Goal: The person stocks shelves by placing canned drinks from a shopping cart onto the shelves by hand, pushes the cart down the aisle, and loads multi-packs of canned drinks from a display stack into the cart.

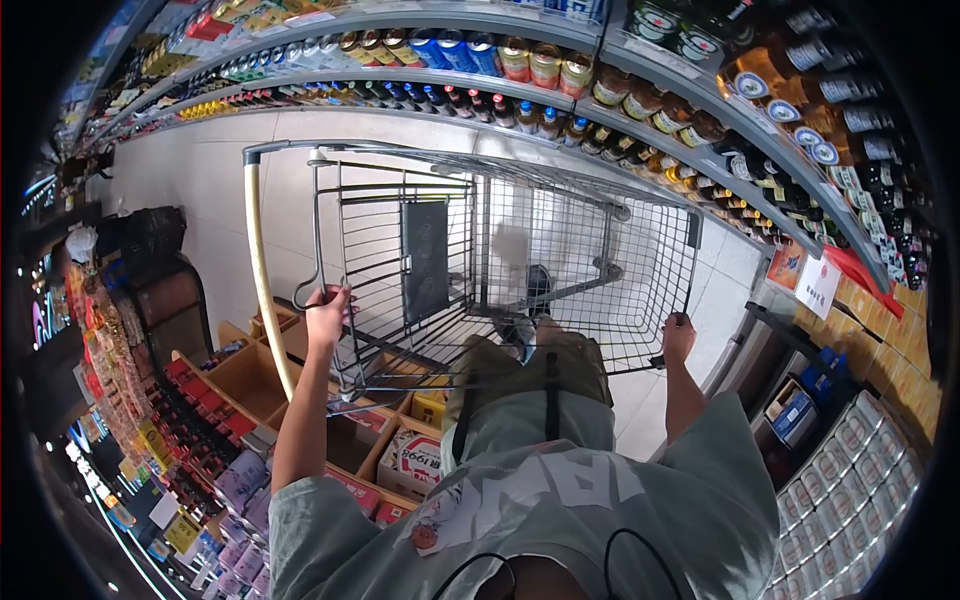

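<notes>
A wire shopping cart [580, 200] stands sideways in front of my body, with its pale push handle [262, 260] on the left. My left hand [330, 312] is closed around the metal frame near the handle end. At the opposite end, my right hand [678, 340] grips the rim corner of the basket. A dark child-seat panel [426, 262] is set in the cart near its handle end. Through the wire mesh the floor shows, and one of my shoes [539, 285] is partly visible.
Shelves of bottles and cans [450, 55] run along the far side of the aisle. Wooden bins [250, 380] with boxed goods stand close on my left. Stacked packs of cans [850, 490] are at my right. Pale tiled floor [190, 200] lies around the cart.
</notes>
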